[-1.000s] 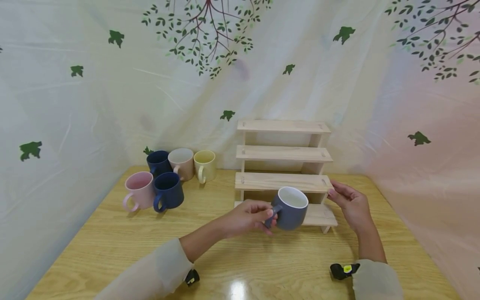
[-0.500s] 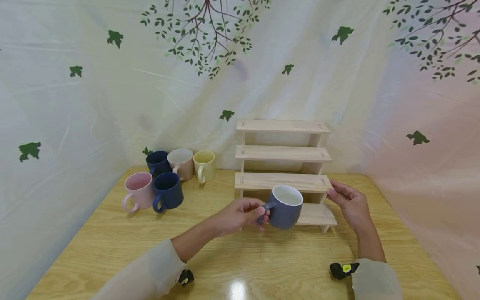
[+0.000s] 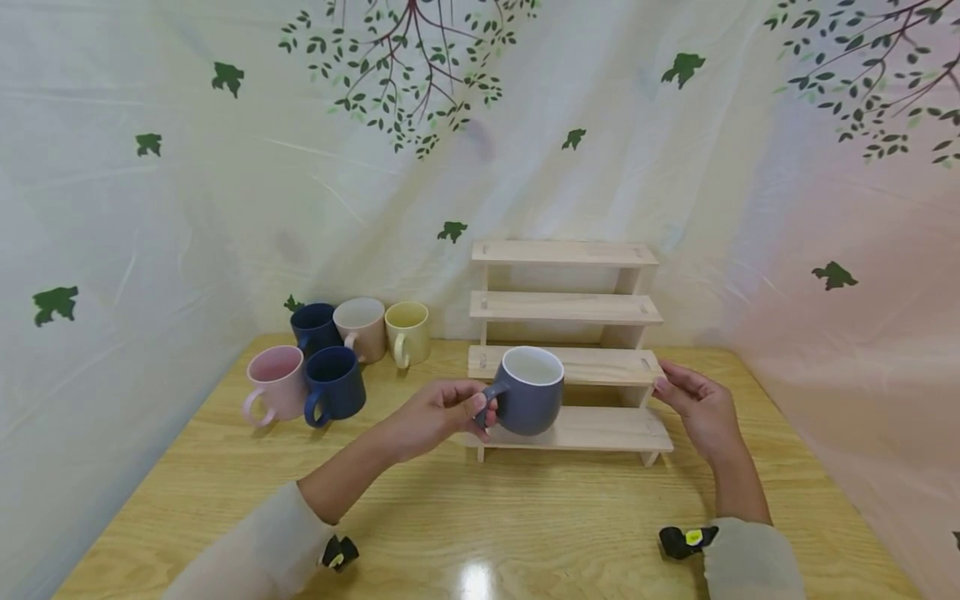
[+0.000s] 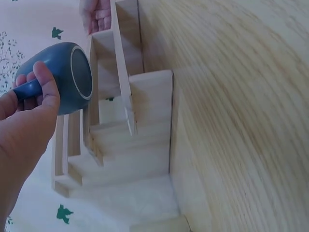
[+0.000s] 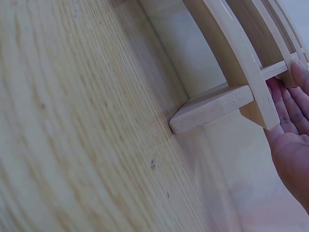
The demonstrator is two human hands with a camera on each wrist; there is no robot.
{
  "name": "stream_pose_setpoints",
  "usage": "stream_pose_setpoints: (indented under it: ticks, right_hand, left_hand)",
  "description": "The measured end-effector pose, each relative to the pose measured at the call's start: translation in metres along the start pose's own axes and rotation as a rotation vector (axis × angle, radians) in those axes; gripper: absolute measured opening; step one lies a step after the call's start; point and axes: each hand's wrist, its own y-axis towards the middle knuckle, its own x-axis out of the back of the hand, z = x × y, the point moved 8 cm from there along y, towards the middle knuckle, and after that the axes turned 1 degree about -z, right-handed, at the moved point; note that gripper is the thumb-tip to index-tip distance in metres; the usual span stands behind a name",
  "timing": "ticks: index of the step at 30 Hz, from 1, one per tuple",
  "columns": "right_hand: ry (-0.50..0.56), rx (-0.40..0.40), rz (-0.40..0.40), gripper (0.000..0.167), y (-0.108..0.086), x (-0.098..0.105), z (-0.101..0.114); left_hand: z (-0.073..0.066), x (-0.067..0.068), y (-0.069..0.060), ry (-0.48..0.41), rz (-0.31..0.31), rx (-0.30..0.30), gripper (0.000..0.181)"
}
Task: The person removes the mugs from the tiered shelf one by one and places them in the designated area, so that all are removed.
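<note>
My left hand (image 3: 438, 419) pinches the handle of a blue-grey mug (image 3: 531, 392) with a white inside. The mug hangs upright in front of the four-step wooden shelf (image 3: 570, 429). In the left wrist view, the mug's base (image 4: 81, 72) shows a gap between it and the lowest step's front edge. My right hand (image 3: 701, 408) grips the right end of the second step from the bottom. In the right wrist view, that hand's thumb (image 5: 300, 75) lies on the step's edge and its fingers curl behind it.
Left of the shelf on the wooden table (image 3: 465, 517) stand a pink mug (image 3: 279, 387), two navy mugs (image 3: 341, 387), a pale beige-pink mug (image 3: 367, 337) and a yellow mug (image 3: 412, 333). A patterned curtain (image 3: 337, 208) hangs close behind.
My left hand has moved left and slightly up with the blue-grey mug, uncovering more of the lowest step. The right hand has kept its grip on the shelf.
</note>
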Motion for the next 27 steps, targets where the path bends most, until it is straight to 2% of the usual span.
stream_pose_setpoints:
  ticks: [7,16,27]
  right_hand:
    - [0.016,0.011,0.002,0.051,0.000,0.001,0.001]
    - [0.008,0.002,-0.001,0.052,0.000,0.000,-0.001]
    - [-0.010,-0.012,-0.004,0.054,0.000,0.002,-0.001]
  left_hand:
    - [-0.011,0.018,-0.017,-0.026,-0.029,-0.033,0.030]
    - [-0.023,0.048,-0.047,0.035,-0.082,-0.056,0.035]
    - [-0.025,0.084,-0.071,0.118,-0.128,-0.165,0.028]
